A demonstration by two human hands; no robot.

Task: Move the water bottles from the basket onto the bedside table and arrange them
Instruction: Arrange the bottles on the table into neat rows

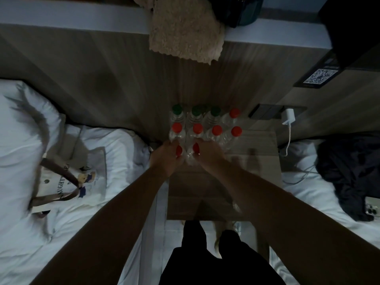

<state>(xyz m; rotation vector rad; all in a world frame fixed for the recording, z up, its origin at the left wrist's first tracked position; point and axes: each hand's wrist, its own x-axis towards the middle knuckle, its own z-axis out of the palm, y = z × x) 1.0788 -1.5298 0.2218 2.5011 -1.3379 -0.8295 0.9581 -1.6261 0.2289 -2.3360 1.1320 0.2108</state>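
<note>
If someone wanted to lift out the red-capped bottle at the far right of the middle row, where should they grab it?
Probably by the neck just under the red cap, coming from above or from the open right side. The bottle stands upright, packed against neighbours on its left, behind and seemingly in front, so only the top and right flank look free over the bedside table.

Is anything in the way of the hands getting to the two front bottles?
No. The left hand and right hand already touch the two front bottles on the bedside table; nothing sits between them.
</note>
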